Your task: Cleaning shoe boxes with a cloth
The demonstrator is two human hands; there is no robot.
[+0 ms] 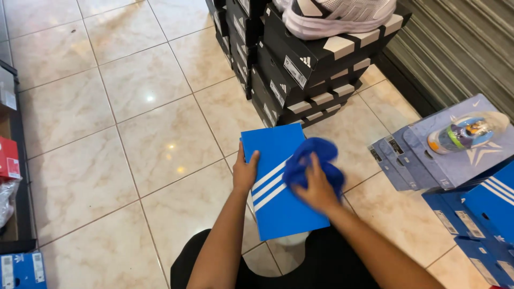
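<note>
Head view. The person holds a blue box (pixel 278 203) with white diagonal stripes on its lid, over the lap and above the tiled floor (pixel 134 155). The left hand (pixel 245 172) is closed on the box's left edge, thumb on the lid, the other fingers hidden beneath. The right hand (pixel 317 188) presses a bunched blue cloth (pixel 313 160) onto the lid's right half; its grip is closed on the cloth, which touches the lid and covers the upper ends of the stripes.

Beyond the box, a stack of black boxes (pixel 300 80) with white stripes stands on the floor, well apart from the hands. A pale shoe (pixel 337 13) rests on top of the stack, partly cut off by the frame edge.

At right, grey-blue boxes (pixel 423 155) lie on the floor, the nearest carrying a small multicoloured shoe (pixel 466 132). More blue boxes (pixel 482 214) sit beside them, toward the lower right corner. Behind these runs a ribbed metal shutter (pixel 460 48).

At the left edge, a dark shelf (pixel 21 203) holds a red box (pixel 8 158); its other contents cannot be made out.
</note>
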